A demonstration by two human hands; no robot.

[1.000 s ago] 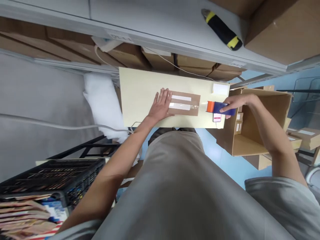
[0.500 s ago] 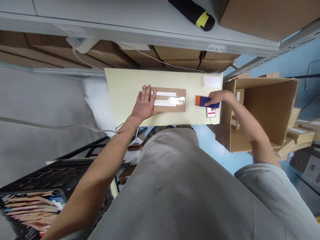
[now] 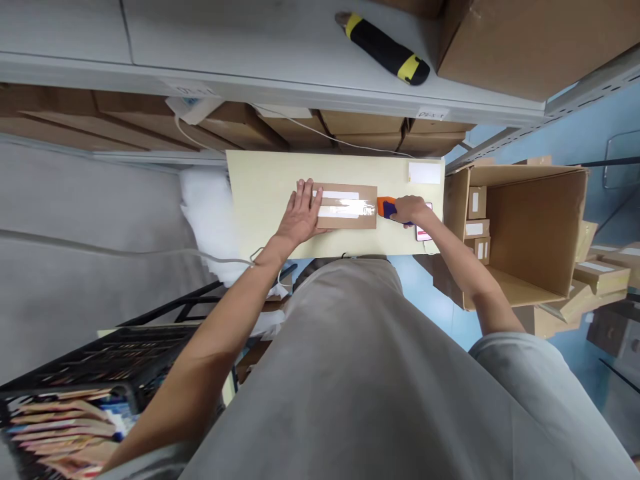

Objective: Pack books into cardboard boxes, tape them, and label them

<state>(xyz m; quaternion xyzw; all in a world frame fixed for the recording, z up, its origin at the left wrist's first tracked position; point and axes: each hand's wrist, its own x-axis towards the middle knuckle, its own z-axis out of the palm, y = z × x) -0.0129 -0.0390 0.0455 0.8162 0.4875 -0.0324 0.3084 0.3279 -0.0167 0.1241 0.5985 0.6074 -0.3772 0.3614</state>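
Right hand (image 3: 407, 208): wrapped snugly round a blue-and-orange handheld tool (image 3: 388, 208). My guess is a tape dispenser; I can't confirm from up here.
Orange end: aimed at 9 o'clock, right up to the box. Half a second ago I saw clear table between them; now that gap is all but gone. Contact: can't tell.
Left hand (image 3: 299, 217): fingers spread, palm down on the box's 9 o'clock end. Pressing, not gripping, same as before.
Cardboard box (image 3: 349, 206): flat on the cream table (image 3: 265, 207), between the hands. Two white strips; glossy clear tape at its 3 o'clock end.
Tool at taped end: I read this as tool in working position, left hand steadying.
Phone (image 3: 423, 234): between 3 and 4 o'clock from the box. Tool has come off it; wrist now crosses it.
Big carton (image 3: 533, 233): 3 o'clock, beyond the table, small boxes (image 3: 477, 229) inside.
Utility knife (image 3: 383, 48): between 12 and 1, on the grey shelf (image 3: 250, 40).
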